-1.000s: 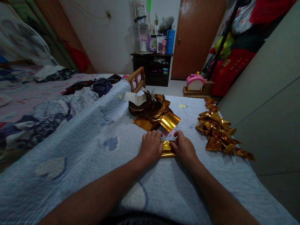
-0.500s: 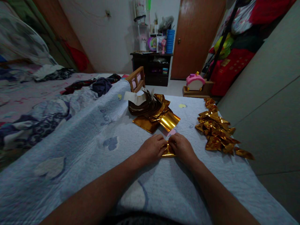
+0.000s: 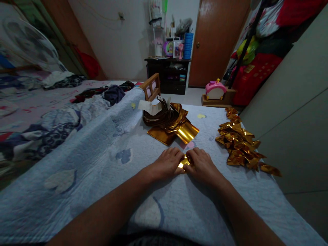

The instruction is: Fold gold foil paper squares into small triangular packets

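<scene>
A small piece of gold foil paper (image 3: 183,162), folded, lies on the blue quilt (image 3: 143,160) between my two hands. My left hand (image 3: 169,161) grips its left end, fingers curled over it. My right hand (image 3: 201,163) grips the right end, thumb on the near side. Both hands cover most of the paper, so its full shape is hidden. Just beyond them rests a fanned stack of gold foil sheets (image 3: 166,118), some showing pale backs. To the right lies a heap of folded gold foil pieces (image 3: 238,143) with pointed ends.
A wall-like pale cabinet (image 3: 294,112) runs along the quilt's right edge. Crumpled clothes and bedding (image 3: 84,106) lie to the left. Past the far edge are a wooden rail (image 3: 151,85), a dark shelf unit (image 3: 165,77) and a pink toy (image 3: 215,90).
My thumbs have come round to the near side of the gold foil paper, and the hands cover more of it. The view has shifted slightly; the stack and heap stay put.
</scene>
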### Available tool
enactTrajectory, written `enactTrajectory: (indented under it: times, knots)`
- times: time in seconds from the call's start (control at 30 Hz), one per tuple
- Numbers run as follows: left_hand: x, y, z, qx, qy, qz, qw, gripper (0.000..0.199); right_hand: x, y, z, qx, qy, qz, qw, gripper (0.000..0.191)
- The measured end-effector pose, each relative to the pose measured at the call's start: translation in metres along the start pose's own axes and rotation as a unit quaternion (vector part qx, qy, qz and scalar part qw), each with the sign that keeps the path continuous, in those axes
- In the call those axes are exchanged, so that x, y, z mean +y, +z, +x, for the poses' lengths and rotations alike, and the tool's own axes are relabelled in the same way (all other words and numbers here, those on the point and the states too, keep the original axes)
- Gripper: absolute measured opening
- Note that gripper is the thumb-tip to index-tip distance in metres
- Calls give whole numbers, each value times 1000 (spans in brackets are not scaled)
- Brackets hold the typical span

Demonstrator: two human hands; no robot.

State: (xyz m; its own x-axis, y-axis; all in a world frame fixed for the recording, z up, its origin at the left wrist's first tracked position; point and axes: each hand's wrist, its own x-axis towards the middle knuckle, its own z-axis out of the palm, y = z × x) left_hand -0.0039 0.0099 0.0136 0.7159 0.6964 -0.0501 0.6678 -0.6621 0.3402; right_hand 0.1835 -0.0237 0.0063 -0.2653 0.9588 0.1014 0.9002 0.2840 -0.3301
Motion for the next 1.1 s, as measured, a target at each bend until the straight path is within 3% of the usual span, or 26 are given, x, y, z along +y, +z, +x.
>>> enactTrajectory:
  times: [0.37, 0.63, 0.8, 1.1]
  knots:
    - [-15, -14, -1, -68, 37, -86, 993, 45, -6, -7, -5, -46, -11, -37, 998, 22]
    - [-23, -11, 2, -62, 49, -115, 990, 49, -17, -4, -7, -14, -7, -55, 998, 29]
    - [-22, -12, 2, -58, 48, -119, 990, 52, -11, -6, -6, -44, 10, -47, 998, 35]
    - [-22, -13, 1, -62, 41, -126, 989, 55, 15, -17, -5, -103, 71, -37, 991, 83]
